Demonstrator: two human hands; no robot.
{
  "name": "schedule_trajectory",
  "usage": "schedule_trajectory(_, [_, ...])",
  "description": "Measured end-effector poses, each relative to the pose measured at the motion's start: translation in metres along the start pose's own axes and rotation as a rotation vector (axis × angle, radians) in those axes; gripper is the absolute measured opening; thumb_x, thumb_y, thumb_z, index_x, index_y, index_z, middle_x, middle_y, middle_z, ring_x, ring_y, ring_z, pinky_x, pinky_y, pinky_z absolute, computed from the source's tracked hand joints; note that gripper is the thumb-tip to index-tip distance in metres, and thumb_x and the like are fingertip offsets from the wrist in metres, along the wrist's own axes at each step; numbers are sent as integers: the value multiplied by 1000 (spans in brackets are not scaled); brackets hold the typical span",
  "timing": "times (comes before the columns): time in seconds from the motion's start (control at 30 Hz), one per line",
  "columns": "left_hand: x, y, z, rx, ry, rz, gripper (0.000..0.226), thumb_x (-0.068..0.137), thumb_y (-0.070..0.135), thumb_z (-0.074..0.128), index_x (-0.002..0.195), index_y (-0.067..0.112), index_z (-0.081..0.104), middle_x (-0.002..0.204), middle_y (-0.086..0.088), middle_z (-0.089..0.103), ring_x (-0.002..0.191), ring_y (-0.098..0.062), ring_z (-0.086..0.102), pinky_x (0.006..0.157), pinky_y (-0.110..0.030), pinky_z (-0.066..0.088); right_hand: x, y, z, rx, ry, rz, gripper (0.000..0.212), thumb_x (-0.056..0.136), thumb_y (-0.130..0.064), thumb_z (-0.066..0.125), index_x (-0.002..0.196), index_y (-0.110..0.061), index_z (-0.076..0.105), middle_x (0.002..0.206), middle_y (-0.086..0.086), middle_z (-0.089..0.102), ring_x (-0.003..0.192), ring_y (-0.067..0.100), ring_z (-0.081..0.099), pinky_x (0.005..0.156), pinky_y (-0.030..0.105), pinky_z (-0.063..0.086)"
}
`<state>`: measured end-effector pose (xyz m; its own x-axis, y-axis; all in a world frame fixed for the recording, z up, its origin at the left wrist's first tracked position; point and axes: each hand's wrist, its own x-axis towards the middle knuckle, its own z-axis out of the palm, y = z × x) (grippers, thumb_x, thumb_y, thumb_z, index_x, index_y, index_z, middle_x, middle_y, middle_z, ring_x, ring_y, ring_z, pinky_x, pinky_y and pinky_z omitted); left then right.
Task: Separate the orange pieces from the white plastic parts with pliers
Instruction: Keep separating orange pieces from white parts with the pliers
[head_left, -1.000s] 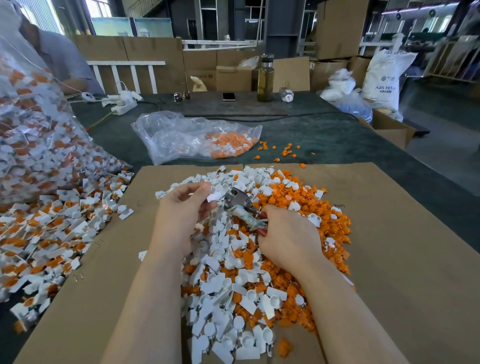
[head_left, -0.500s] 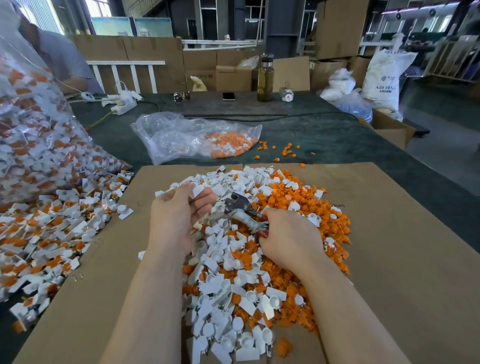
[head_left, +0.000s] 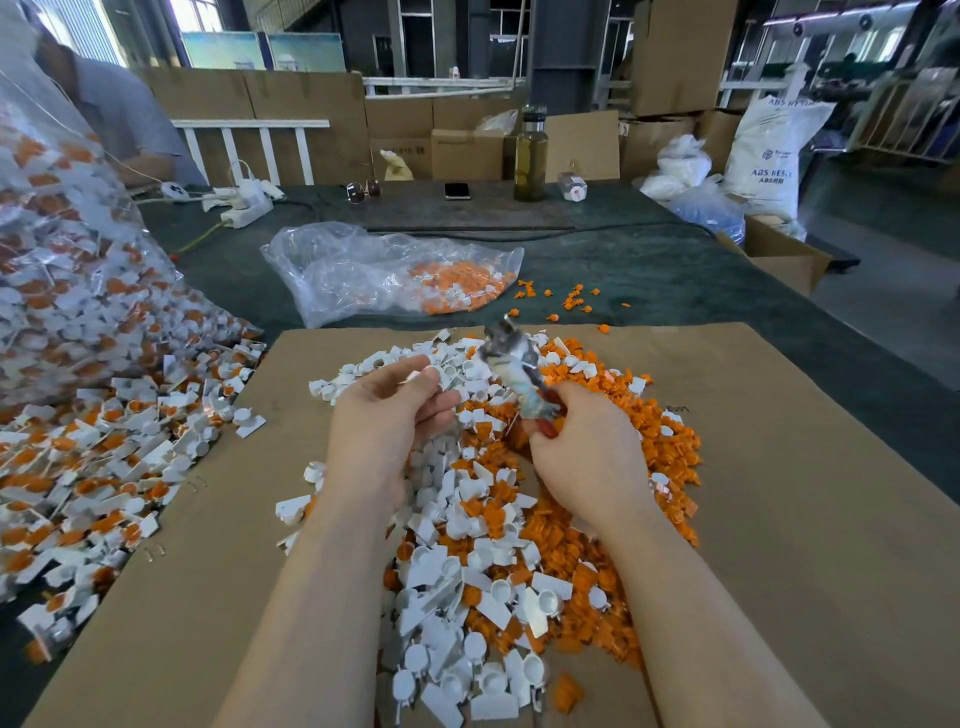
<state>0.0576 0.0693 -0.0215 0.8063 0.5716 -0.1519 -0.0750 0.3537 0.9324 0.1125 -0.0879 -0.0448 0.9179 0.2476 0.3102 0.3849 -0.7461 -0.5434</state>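
Pliers (head_left: 511, 371) raised, nose pointing far, over the mixed pile (head_left: 498, 519).
Right hand (head_left: 587, 452) grips the handles; left hand (head_left: 387, 415) pinches a white part (head_left: 432, 372) near the jaws, presumably to feed it.

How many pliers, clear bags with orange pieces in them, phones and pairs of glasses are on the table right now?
Pliers: 1, held in the right hand
Clear bags with orange pieces: 2, the big one at left and the flat one ahead
Phones: 1
Pairs of glasses: 1
Total: 5
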Motion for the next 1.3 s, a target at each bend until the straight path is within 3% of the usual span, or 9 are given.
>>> schedule_trajectory(0.17, [-10, -7, 18, 12, -61, 5, 25, 87, 5, 74, 108, 0, 63, 71, -6, 75, 65, -13, 74, 55, -22, 58, 0, -2, -5, 227, 164, -22, 6, 91, -23, 64, 88, -22, 58, 86, -7, 55, 67, 5, 49, 52, 16, 28])
schedule_trajectory(0.37, [-18, -13, 27, 89, -127, 29, 20, 83, 5, 77, 101, -1, 69, 71, -6, 75, 64, -12, 73, 57, -20, 58, -3, -7, -8, 541, 223, 37, 4, 90, -24, 67, 94, -25, 65, 73, -13, 62, 66, -3, 57, 51, 9, 41])
schedule_trajectory(0.5, [-21, -14, 30, 110, -141, 37, 11, 84, 3, 76, 94, 2, 72, 72, -8, 76, 67, -14, 75, 57, -17, 55, -3, -11, -12, 713, 247, 9, 15, 92, -16, 65, 96, -31, 66, 80, -20, 66, 76, -10, 61, 61, 3, 43])
schedule_trajectory(0.67, [-23, -14, 32, 101, -165, 11, 9, 83, 0, 75, 91, 4, 72, 72, -11, 75, 67, -16, 74, 58, -19, 56, -4, -10, -8, 680, 236, -33, 9, 92, -16, 65, 99, -22, 68, 70, -17, 62, 61, -9, 56, 56, 7, 42])
schedule_trajectory(0.77, [-23, -14, 32, 94, -190, 13, 13, 82, 0, 76, 94, 1, 71, 74, -13, 75, 67, -17, 74, 60, -21, 57, -5, -10, -5, 640, 252, -32, 7, 92, -19, 66, 98, -22, 65, 67, -23, 62, 64, -10, 57, 58, 6, 43])
schedule_trajectory(1.03, [-25, -11, 33, 41, -168, 58, 12, 79, -1, 78, 90, 2, 73, 73, -11, 76, 65, -16, 74, 57, -20, 55, -6, -12, -4, 424, 269, -55, 11, 91, -30, 65, 98, -25, 58, 85, -12, 64, 76, 1, 60, 61, 11, 45])
schedule_trajectory(1.3, [-27, -12, 35, 121, -118, 159, 10, 78, 1, 80, 86, 5, 75, 75, -11, 76, 68, -19, 75, 61, -21, 58, -7, -15, -3, 506, 318, -33, 9, 92, -25, 65, 98, -19, 61, 70, -16, 56, 66, -10, 55, 55, 5, 40])
